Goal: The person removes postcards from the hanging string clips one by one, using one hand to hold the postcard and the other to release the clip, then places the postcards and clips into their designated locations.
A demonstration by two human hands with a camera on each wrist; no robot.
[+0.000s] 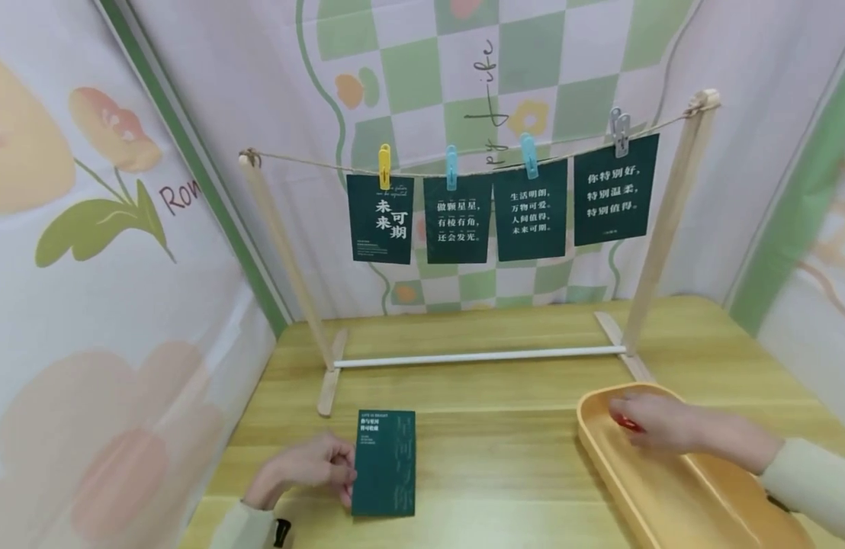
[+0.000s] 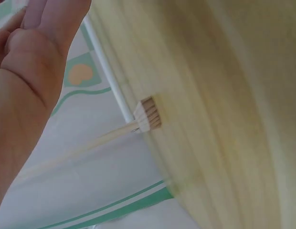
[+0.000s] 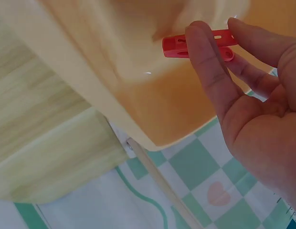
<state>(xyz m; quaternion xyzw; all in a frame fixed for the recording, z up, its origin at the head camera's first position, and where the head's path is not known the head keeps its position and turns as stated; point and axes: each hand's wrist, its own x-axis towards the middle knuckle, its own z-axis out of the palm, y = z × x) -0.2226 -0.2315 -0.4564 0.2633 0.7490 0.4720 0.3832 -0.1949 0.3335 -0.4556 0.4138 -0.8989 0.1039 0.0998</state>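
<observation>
A dark green card [image 1: 384, 465] with white print is at the front left of the table. My left hand [image 1: 313, 467] has curled fingers at its left edge, pinching it there; the left wrist view shows only part of that hand [image 2: 31, 62], not the card. Over the orange tray [image 1: 604, 465], my right hand [image 1: 659, 423] pinches a red clothespin [image 3: 200, 45] between thumb and fingers. Four more green cards hang from a twine line: one by a yellow clothespin [image 1: 384, 166], two by blue clothespins [image 1: 451, 168], one by a grey clothespin [image 1: 620, 133].
A wooden stand holds the twine [image 1: 306, 161] between a left post [image 1: 285, 263] and a right post [image 1: 669, 221]. A white rod [image 1: 477, 357] joins their feet low over the table [image 1: 498, 457]. Patterned curtains [image 1: 409, 84] enclose the back and sides.
</observation>
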